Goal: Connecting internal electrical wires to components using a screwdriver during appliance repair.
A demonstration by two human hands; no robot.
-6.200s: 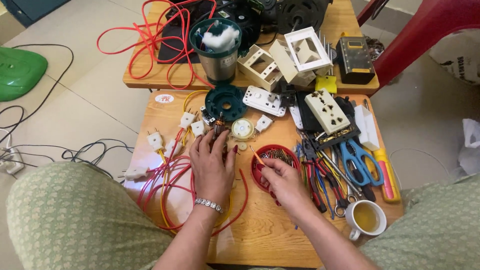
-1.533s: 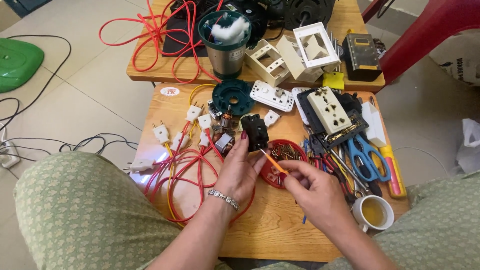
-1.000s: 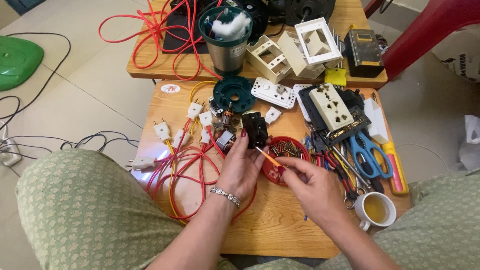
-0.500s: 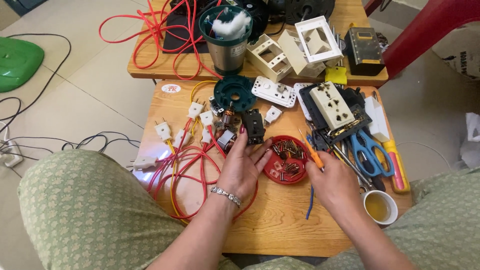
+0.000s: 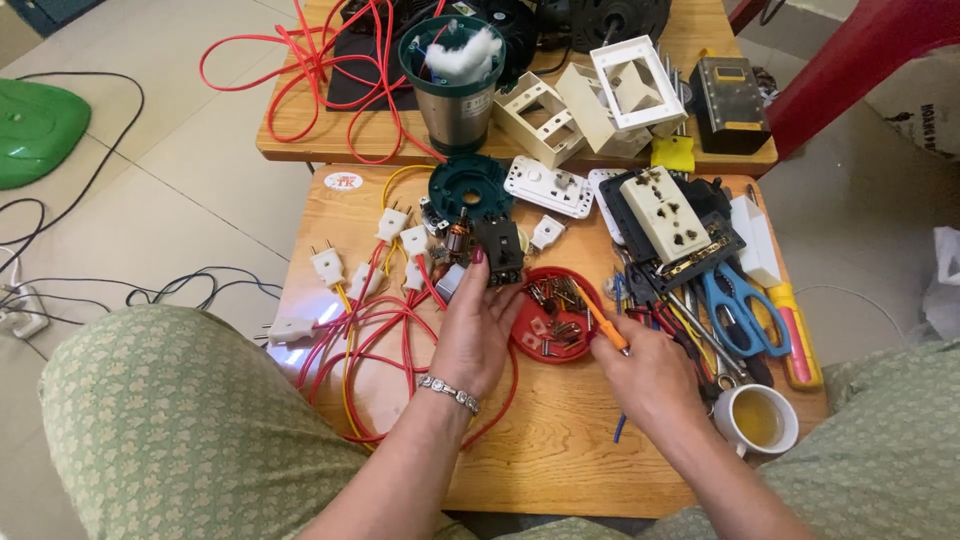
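The left hand (image 5: 478,325) rests near the middle of the wooden tabletop (image 5: 560,450), its fingers curled up around a small black socket part (image 5: 499,250), which it grips and holds upright just above the wood, with a copper-wound piece (image 5: 458,238) just beside it on the left. The right hand (image 5: 645,375) lies to the right of it, closed on an orange screwdriver (image 5: 603,322) whose tip points up and left over the rim of a red dish (image 5: 530,340). That dish sits between the two hands, near the tabletop's centre, and holds small metal bits and screws (image 5: 555,305). Red wire (image 5: 375,335) with white plugs (image 5: 327,265) loops over the left half of the tabletop, reaching toward its left edge. A dark green round part (image 5: 470,185) lies near the far edge, with a white switch plate (image 5: 548,187) beside it. Toward the right edge are a cream socket (image 5: 665,213) on a black frame, blue scissors (image 5: 735,310), and a heap of pliers and drivers. A white cup (image 5: 758,418) of yellowish liquid stands near the right front corner, just beside the right wrist. A second tabletop (image 5: 300,130) beyond carries a metal canister (image 5: 455,75) stuffed with white wadding, white frames (image 5: 635,85) and more red wire.
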